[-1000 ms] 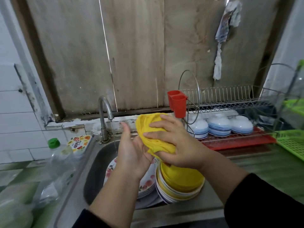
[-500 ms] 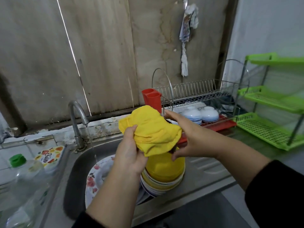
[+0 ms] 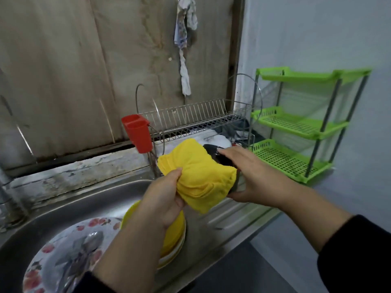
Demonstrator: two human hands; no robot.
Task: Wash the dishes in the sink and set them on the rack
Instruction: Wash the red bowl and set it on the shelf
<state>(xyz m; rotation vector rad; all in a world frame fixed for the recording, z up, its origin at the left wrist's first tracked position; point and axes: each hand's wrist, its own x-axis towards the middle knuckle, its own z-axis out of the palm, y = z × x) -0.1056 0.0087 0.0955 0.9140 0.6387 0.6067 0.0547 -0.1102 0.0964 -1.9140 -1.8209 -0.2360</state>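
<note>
Our left hand (image 3: 167,195) pinches a bunched yellow cloth (image 3: 198,176), thumb and fingers closed on its lower left corner, while our right hand (image 3: 247,176) curls round a dark glossy dish (image 3: 218,154), fingers over its top edge and thumb under its lower edge. We hold the dish above the steel drainboard (image 3: 230,216), just right of the sink basin (image 3: 88,199) and in front of the wire rack (image 3: 190,121). It stands tilted on edge; its long axis runs from upper left, toward the rack, down to lower right near our thumb. The cloth covers most of it, so we cannot tell which way its hollow faces, nor whether it is a bowl or a plate. In the basin we count one flowered plate (image 3: 63,246) with a spoon (image 3: 88,244) lying on it, and beside it one stack of yellow dishes (image 3: 173,244) whose number we cannot make out behind our left arm. One red cup holder (image 3: 138,133) hangs on the rack's left end. White dishes (image 3: 220,140) sit on its lower level, too hidden to count. One green shelf stand (image 3: 296,127) with three tiers stands to the right.
</note>
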